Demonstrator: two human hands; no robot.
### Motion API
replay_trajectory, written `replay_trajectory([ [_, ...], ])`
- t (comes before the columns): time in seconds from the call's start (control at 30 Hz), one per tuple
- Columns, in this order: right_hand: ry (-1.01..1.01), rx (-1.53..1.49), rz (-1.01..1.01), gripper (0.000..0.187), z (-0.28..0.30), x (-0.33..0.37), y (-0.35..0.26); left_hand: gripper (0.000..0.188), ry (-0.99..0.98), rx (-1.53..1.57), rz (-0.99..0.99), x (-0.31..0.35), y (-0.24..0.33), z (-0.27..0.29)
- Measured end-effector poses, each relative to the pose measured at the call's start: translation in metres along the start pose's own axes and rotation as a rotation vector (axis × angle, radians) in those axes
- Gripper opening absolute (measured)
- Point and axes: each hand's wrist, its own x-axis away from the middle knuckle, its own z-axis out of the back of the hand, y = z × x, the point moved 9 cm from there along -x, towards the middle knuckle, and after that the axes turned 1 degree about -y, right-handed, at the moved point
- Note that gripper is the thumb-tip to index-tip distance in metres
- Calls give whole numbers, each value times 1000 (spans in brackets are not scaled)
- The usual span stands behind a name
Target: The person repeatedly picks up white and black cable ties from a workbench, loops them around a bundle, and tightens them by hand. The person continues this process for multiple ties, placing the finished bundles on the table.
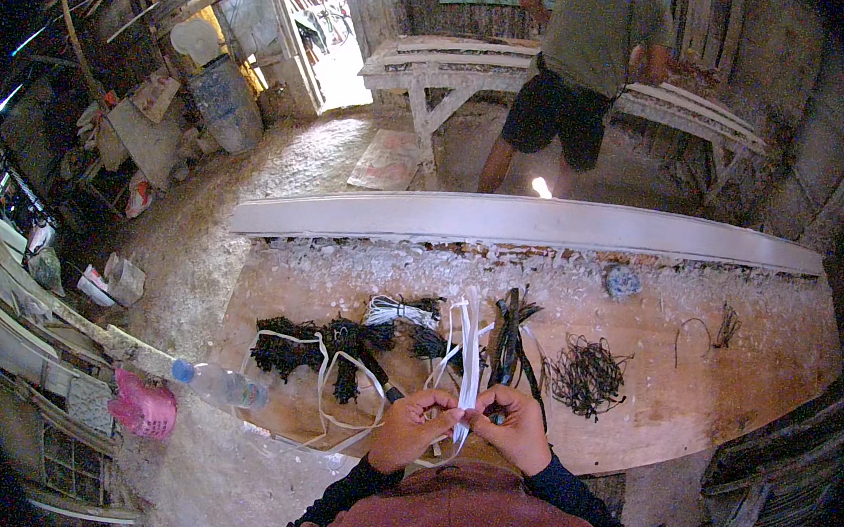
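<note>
Close to my body, over the near edge of the wooden board (pixel 657 334), both hands pinch a bundle of white flat strips (pixel 471 353) that points away from me. My left hand (pixel 418 428) has thumb and fingers closed on its lower left side. Opposite it, my right hand (pixel 512 428) grips the same bundle from the right, fingertips nearly touching the left ones. Looser cream strips (pixel 323 385) curl across the board to the left. Dark bundles of cord (pixel 284 349) lie beyond them, beside a white tied bundle (pixel 403 310). Black strips (pixel 508 339) rest just past my right hand.
A tangled black cord pile (pixel 588 376) and thin dark strands (pixel 728 326) lie on the right. A long white plank (pixel 536 223) borders the far edge. A plastic bottle (pixel 219 384) and pink bag (pixel 142 406) are left. Another person (pixel 590 67) stands at a far bench (pixel 459 66).
</note>
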Motion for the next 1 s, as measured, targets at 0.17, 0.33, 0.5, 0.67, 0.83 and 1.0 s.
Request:
replay_trajectory([
  [0.17,4,74,55,10,0,0,-3,14,38,-372,-398,-1,30,-1],
  [0.33,7,69,65,11,1,1,-5,12,44,-315,-320,-2,20,-1],
  [0.5,41,102,34,12,3,2,-5,13,-29,-407,-273,-6,16,-10],
  [0.67,37,160,81,13,3,4,-17,15,-34,-401,-288,-3,16,-15],
  [0.83,96,212,100,12,6,4,-20,15,-44,-237,-246,0,15,-19],
  [1.0,77,370,59,15,22,-6,7,20,5,54,-117,5,9,7],
])
